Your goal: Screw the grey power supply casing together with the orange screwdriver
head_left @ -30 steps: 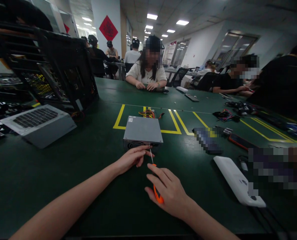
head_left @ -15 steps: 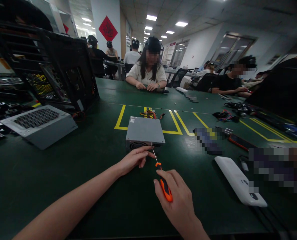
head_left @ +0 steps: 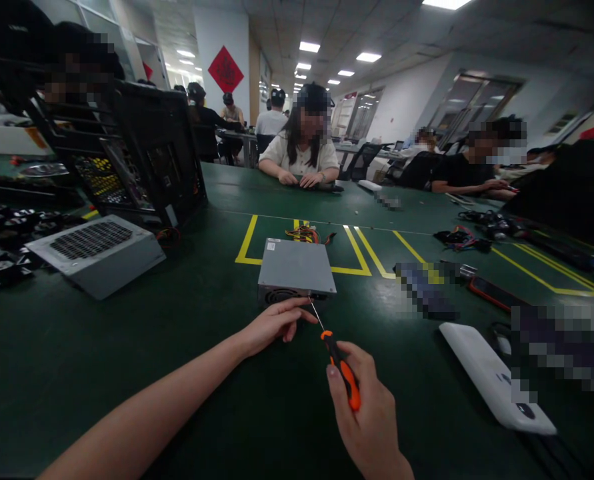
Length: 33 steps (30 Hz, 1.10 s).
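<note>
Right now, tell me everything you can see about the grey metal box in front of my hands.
The flat grey metal box lies level on the green table, partly inside a yellow-taped rectangle. Its near face shows a round fan grille; coloured wires trail from its far end. A small white label sits at its top left corner. The left hand rests at its near edge, and the orange-handled screwdriver in the right hand points its tip there.

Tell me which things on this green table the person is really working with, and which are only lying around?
In use: grey power supply box; orange-handled screwdriver gripped in the right hand; left hand at the box's near edge.

Lying about: second grey box, black computer case, white device, phone, cable bundle.
</note>
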Each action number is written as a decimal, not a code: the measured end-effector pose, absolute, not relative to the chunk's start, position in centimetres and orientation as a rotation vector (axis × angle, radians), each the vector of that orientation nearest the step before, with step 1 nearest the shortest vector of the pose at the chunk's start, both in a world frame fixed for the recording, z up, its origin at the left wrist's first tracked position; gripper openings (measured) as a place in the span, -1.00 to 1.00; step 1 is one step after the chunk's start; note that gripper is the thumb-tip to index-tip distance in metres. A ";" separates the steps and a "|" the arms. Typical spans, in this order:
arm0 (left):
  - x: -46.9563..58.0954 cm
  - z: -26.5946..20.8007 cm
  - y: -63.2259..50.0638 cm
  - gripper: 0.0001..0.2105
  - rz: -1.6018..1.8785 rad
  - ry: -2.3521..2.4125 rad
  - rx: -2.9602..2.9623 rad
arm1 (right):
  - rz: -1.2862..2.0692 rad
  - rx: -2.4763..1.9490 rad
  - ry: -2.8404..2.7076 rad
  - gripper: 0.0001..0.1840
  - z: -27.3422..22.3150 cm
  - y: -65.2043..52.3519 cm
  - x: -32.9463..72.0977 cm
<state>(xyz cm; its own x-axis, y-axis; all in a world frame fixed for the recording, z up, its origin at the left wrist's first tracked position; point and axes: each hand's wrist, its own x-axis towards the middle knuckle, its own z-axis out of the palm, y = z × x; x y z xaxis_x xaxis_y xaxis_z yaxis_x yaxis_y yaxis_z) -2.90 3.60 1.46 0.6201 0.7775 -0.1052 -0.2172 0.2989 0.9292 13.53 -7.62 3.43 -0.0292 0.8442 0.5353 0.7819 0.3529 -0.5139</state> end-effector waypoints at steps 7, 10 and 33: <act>-2.8 1.3 3.6 -0.60 0.734 0.629 1.084 | -0.107 -1.370 -1.946 -0.82 3.9 -7.3 13.9; -2.8 1.2 3.6 -0.61 0.741 0.623 1.078 | 0.024 -1.452 -1.873 -0.73 4.3 -7.5 14.1; -2.9 1.3 3.7 -0.59 0.740 0.631 1.055 | -0.126 -1.354 -1.877 -0.70 3.3 -7.5 13.0</act>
